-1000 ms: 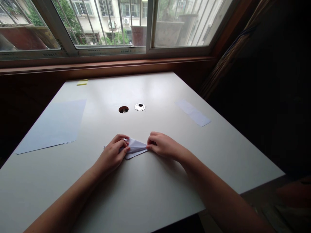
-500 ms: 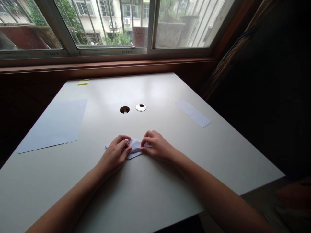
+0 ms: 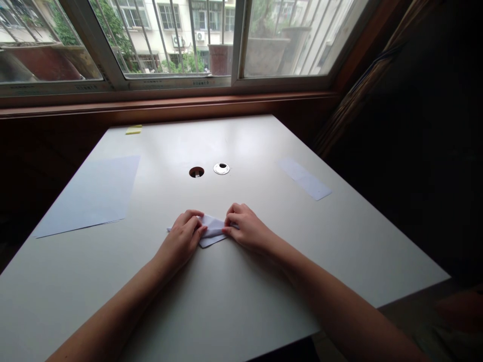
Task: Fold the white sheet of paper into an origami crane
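Observation:
A small piece of folded white paper [image 3: 213,226] lies on the white table [image 3: 234,291], between my two hands. My left hand [image 3: 185,231] is closed on its left part, thumb and fingers pinching near a fold. On the other side, my right hand [image 3: 243,226] pinches the right end between thumb and curled fingers. One flap points toward me below the hands, and a thin tip shows left of my left hand. The fingers cover both ends of the paper, so its full shape is hidden.
Large white sheets [image 3: 90,196] lie at the left. A narrow paper strip [image 3: 305,179] is at the right, a yellow sticky-note pad [image 3: 133,129] at the far left edge. Beyond my hands are a cable hole [image 3: 196,172] and its round metal cover [image 3: 221,168]. A window stands behind.
The view has shifted slightly, so everything sits a little further right. My right hand has slid a little rightward along the paper, away from my left, showing more of its middle. Both grips persist.

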### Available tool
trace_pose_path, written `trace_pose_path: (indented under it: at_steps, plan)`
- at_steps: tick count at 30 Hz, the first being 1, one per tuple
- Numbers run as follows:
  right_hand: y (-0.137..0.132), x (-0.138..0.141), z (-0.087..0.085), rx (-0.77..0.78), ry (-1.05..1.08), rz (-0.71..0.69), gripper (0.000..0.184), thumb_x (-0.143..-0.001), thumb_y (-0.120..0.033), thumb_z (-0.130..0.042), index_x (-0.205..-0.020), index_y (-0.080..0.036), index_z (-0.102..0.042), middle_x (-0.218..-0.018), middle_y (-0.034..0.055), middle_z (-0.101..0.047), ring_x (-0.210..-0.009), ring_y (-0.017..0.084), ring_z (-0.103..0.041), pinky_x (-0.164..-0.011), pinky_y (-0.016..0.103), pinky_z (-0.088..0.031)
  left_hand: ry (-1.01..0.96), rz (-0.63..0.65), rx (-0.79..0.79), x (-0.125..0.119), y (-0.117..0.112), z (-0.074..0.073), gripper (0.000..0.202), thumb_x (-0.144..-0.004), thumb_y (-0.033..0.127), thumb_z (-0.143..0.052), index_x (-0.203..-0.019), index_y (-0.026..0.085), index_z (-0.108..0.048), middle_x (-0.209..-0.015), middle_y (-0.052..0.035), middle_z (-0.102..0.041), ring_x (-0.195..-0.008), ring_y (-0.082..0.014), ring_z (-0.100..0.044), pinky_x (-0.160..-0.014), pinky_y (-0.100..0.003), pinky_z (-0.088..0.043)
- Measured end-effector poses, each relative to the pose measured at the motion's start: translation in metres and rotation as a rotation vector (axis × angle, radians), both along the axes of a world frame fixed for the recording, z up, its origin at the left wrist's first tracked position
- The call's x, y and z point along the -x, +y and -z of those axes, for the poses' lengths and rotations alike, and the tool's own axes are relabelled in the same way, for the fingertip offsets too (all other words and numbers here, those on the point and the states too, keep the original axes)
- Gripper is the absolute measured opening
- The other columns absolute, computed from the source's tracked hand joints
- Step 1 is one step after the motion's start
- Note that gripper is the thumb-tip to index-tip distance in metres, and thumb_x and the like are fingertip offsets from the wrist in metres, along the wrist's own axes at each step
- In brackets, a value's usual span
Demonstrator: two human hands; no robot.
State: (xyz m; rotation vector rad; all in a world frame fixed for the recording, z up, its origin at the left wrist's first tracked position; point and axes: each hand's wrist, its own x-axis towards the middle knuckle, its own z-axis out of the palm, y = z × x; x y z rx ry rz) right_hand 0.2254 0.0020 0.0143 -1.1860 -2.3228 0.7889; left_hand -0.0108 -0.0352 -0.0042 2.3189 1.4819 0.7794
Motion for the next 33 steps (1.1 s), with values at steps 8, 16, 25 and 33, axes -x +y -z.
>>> trace_pose_path:
  at_steps: [8,16,25,33]
  plan:
    - [0.001,-0.004,0.002,0.012,0.013,0.007,0.008,-0.087,-0.024,-0.070,-0.081,-0.020,-0.068,-0.101,0.0051,-0.061,-0.097,0.021,-0.053,-0.089,0.037,-0.045,-0.084,0.063,0.021,0.007,-0.004,-0.007,0.014,-0.100,0.024,-0.048,-0.110,0.021,-0.056,-0.144,-0.0123,-0.044,-0.104,-0.0193,-0.062,-0.091,-0.037,-0.052]
    - [0.004,-0.008,0.003,0.020,0.012,0.024,0.007,-0.088,-0.023,-0.069,-0.082,-0.021,-0.068,-0.103,0.0057,-0.061,-0.100,0.021,-0.054,-0.090,0.037,-0.046,-0.064,0.305,0.005,0.024,0.002,-0.013,0.026,-0.098,0.016,-0.052,-0.121,0.024,-0.058,-0.113,-0.0077,-0.068,-0.108,-0.0206,-0.060,-0.094,-0.036,-0.050]
    - [0.012,-0.021,0.001,0.017,0.015,0.036,0.009,-0.090,-0.025,-0.067,-0.081,-0.021,-0.067,-0.103,0.0059,-0.060,-0.099,0.021,-0.056,-0.089,0.036,-0.048,-0.033,0.414,-0.065,0.029,0.006,-0.014,0.007,-0.094,0.016,-0.060,-0.097,0.021,-0.063,-0.108,-0.0066,-0.071,-0.096,-0.0170,-0.062,-0.086,-0.031,-0.052]
    - [0.015,-0.029,-0.003,-0.009,0.038,-0.059,0.007,-0.091,-0.027,-0.067,-0.087,-0.021,-0.069,-0.103,0.0065,-0.060,-0.099,0.021,-0.056,-0.089,0.036,-0.049,0.088,0.417,-0.199,0.028,0.004,-0.012,0.010,-0.092,0.016,-0.063,-0.097,0.023,-0.068,-0.100,-0.0042,-0.071,-0.094,-0.0177,-0.060,-0.084,-0.031,-0.052]
